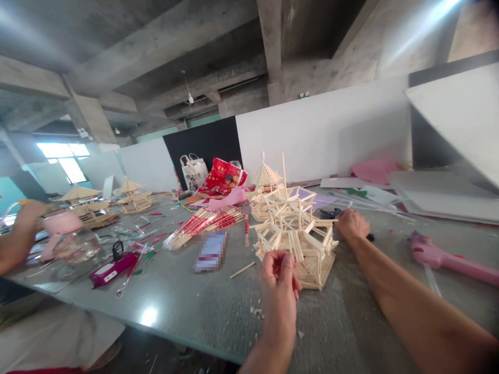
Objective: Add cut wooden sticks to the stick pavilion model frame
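A small pavilion model built of pale wooden sticks (pixel 296 234) stands on the grey table (pixel 187 306) in front of me. My left hand (pixel 278 275) hovers at the model's near left side, thumb and fingers pinched together; whether they hold anything is too small to see. My right hand (pixel 352 224) rests closed on the table just right of the model, beside a dark tool (pixel 330 213); what it grips is hidden. A second, taller stick tower (pixel 265 182) stands just behind the model.
Wrapped chopstick bundles (pixel 205 223), a phone (pixel 210 252), a loose stick (pixel 242 269) and a magenta box cutter (pixel 113 267) lie at left. A pink glue gun (pixel 448 257) lies at right. Another person's hand (pixel 27 218) holds a pink-lidded glass jar (pixel 70 236). More stick models (pixel 97 205) stand far left.
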Tool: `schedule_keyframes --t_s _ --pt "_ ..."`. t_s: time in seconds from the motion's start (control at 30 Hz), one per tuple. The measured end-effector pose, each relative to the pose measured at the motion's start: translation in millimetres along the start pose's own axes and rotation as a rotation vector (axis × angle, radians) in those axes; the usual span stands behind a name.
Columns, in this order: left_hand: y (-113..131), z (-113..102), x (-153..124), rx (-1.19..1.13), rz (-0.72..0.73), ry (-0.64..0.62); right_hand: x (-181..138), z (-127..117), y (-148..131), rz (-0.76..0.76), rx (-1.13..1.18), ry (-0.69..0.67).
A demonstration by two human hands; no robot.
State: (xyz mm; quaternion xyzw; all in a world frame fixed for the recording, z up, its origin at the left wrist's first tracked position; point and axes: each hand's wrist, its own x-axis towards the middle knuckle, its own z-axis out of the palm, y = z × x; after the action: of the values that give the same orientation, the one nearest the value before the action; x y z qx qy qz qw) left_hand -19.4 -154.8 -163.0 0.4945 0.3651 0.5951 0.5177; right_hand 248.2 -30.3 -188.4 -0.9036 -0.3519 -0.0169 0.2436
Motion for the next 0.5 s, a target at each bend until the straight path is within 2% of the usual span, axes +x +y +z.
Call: schedule_keyframes --t_s 0.5 --pt "-5.9 -2.4 2.5 -0.017 0.003 0.006 2.0 2.1 1.5 -0.006 -0.009 -0.002"
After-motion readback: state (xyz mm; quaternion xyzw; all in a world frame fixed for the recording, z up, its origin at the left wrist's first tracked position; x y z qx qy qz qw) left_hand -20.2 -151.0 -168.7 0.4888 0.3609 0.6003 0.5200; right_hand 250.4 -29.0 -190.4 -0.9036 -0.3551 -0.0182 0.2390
